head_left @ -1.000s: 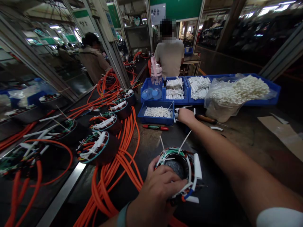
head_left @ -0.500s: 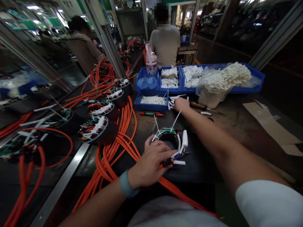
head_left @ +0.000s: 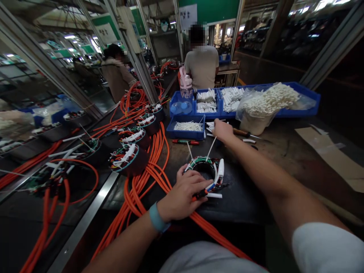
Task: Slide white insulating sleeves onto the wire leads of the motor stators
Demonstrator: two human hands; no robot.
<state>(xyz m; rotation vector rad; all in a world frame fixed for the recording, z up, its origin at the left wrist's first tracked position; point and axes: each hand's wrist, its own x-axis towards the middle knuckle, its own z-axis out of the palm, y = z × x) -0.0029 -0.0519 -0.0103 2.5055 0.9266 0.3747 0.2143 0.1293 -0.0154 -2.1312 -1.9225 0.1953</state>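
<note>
My left hand is closed over the near left rim of a round motor stator, its fingers curled around the edge and the orange leads. White sleeving, coloured wires and two thin white sticks, slanting up from the far rim, show on the stator. My right hand reaches forward to a small pile of white tubes on the bench. Its fingers are bent down among the tubes, and what they pinch is hidden. A screwdriver with a brown handle lies just right of that hand.
Blue bins of white tubes stand behind, with a bagged white bundle to the right. A small blue tray holds thin sticks; a red marker lies before it. Several stators and orange cables fill the left. Two people work beyond.
The camera view has shifted, so the scene sits slightly lower and further right. My left hand stays on the stator, and my right hand remains at the white tubes.
</note>
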